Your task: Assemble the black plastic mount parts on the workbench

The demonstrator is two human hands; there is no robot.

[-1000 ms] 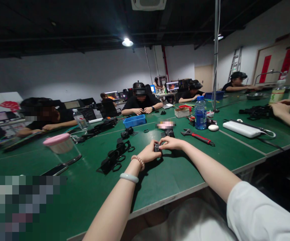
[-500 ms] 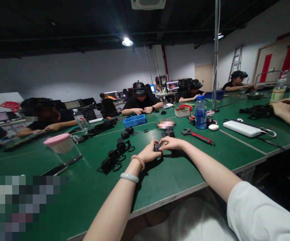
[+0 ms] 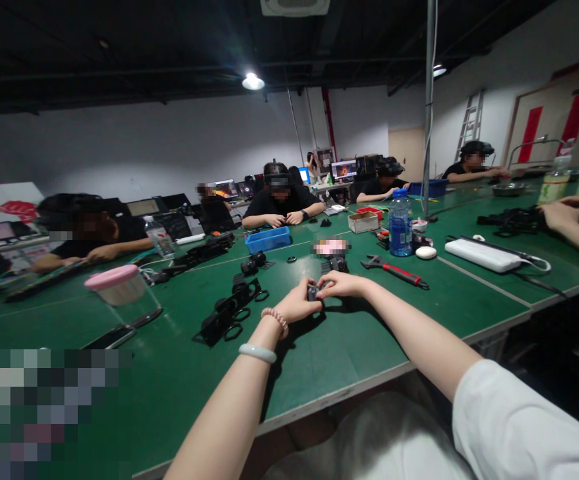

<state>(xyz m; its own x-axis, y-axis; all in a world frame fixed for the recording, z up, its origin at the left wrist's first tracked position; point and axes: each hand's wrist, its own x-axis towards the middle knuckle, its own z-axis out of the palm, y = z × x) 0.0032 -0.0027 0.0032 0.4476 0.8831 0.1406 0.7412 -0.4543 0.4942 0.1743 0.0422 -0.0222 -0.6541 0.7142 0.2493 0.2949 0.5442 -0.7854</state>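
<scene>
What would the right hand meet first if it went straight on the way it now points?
The right hand would likely first meet the small dark part at its fingertips, then the left hand beyond; depth is unclear.

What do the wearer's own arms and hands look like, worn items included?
Both hands are bare, no gloves. Left hand: a pinkish-brown beaded bracelet at the wrist, a smooth pale bangle further up the forearm. Right hand: no wristwear visible; loose white short sleeve on that arm. Left sleeve is out of view.
</scene>
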